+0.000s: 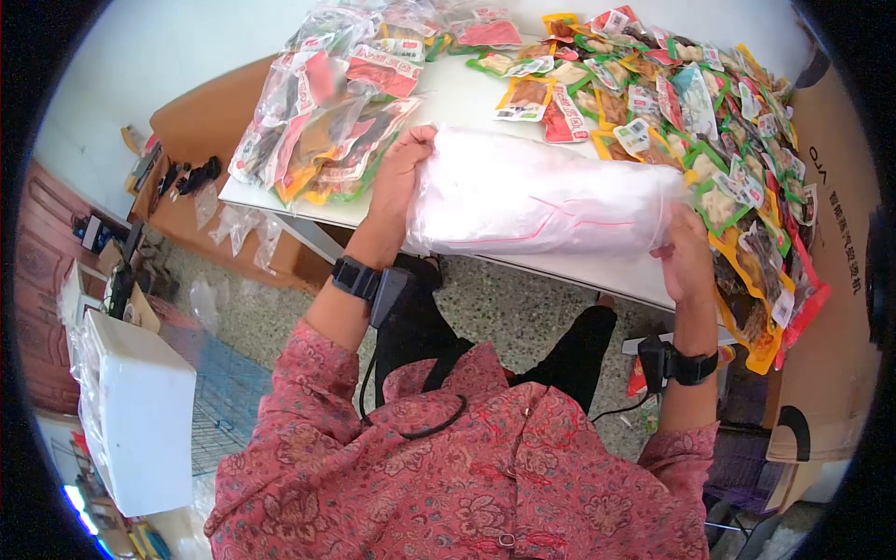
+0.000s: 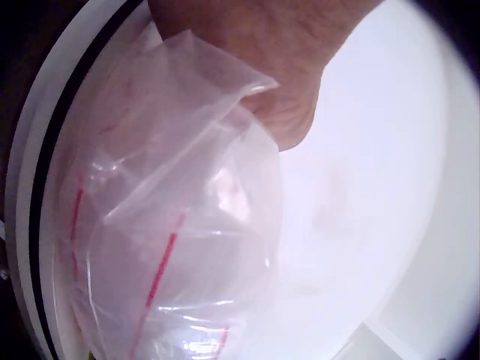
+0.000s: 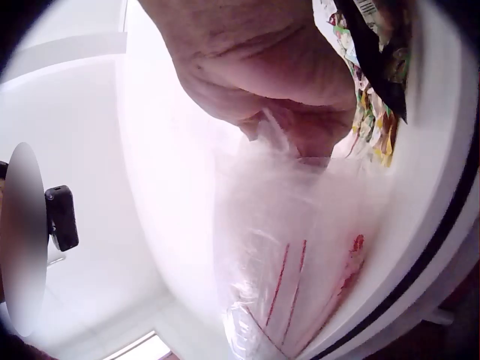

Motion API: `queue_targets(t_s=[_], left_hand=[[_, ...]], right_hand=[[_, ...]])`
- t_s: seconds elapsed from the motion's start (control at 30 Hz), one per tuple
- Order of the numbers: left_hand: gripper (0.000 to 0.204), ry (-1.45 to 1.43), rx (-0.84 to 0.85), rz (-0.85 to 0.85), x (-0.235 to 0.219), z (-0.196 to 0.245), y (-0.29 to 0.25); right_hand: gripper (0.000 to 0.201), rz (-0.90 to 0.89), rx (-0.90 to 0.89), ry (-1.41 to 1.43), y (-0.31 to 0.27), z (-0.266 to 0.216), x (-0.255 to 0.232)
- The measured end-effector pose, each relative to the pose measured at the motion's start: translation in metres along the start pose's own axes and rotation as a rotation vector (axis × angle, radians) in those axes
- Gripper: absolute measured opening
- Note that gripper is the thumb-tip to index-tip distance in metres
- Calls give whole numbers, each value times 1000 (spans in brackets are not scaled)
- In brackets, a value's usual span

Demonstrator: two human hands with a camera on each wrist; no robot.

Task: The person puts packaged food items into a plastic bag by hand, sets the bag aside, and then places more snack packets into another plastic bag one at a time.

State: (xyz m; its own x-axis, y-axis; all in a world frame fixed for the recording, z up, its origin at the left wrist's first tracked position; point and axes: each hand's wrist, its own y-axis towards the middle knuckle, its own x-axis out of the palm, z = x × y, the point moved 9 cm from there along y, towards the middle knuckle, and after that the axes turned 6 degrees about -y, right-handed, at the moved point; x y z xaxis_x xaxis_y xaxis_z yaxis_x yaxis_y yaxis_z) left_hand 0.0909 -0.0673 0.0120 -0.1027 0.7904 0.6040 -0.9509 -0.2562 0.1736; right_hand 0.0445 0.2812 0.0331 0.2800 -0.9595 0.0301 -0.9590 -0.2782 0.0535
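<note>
Perhaps the slick plastic bundle [image 1: 551, 191] could slip: left hand [image 1: 401, 175] grips its nine-o'clock end, right hand [image 1: 689, 254] its three-o'clock end

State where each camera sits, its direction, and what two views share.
Head: worn there, looking forward and down at the bundle; left hand, right hand, arms, torso and legs show.
Left wrist: worn there, looking at the bundle; part of the left hand shows.
Right wrist: worn there, looking at the bundle; part of the right hand shows, perhaps a blurred head.
Both wrist views share the red lines.
</note>
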Motion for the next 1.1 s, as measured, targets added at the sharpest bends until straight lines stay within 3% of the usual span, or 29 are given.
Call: queue_targets(t_s=[0.03, 0.1, 0.23, 0.3, 0.4, 0.6, 0.63, 0.73, 0.8, 0.93, 1.0, 1.03, 1.07, 1.1], left_hand=[[14, 4, 17, 15, -4, -1, 0], [13, 0, 35, 27, -10, -4, 2], [14, -1, 50, 80, -14, -6, -1], [14, -4, 47, 94, -12, -4, -4], [15, -37, 47, 78, -10, -5, -4], [18, 271, 168, 84, -36, -3, 6], [19, 238, 143, 83, -38, -5, 6], [21, 149, 106, 93, -21, -1, -2], [20, 56, 77, 96, -8, 2, -7], [19, -32, 54, 89, -1, 0, -8], [19, -12, 60, 62, -8, -3, -4], [19, -13, 59, 60, -7, -3, -4], [19, -6, 54, 70, -7, -3, -5], [19, -1, 50, 80, -6, -3, -5]], right_hand=[[27, -1, 0, -4, 0, -1, 0], [28, 207, -41, -16, -2, -8, -24], [30, 106, -112, -72, -3, -17, -49], [32, 314, -130, -50, -9, -20, -78], [33, 421, -154, -62, -14, -29, -109], [32, 464, -235, -107, -31, -57, -155], [33, 434, -232, -88, -34, -64, -161], [33, 569, -193, -40, -39, -68, -213], [31, 585, -246, -25, -41, -82, -232], [27, 810, -445, 90, -49, -115, -264], [27, 867, -575, -87, -46, -132, -272], [30, 859, -404, -358, -35, -132, -267], [30, 860, -407, -358, -26, -125, -275], [29, 848, -606, -1044, -17, -137, -254]])
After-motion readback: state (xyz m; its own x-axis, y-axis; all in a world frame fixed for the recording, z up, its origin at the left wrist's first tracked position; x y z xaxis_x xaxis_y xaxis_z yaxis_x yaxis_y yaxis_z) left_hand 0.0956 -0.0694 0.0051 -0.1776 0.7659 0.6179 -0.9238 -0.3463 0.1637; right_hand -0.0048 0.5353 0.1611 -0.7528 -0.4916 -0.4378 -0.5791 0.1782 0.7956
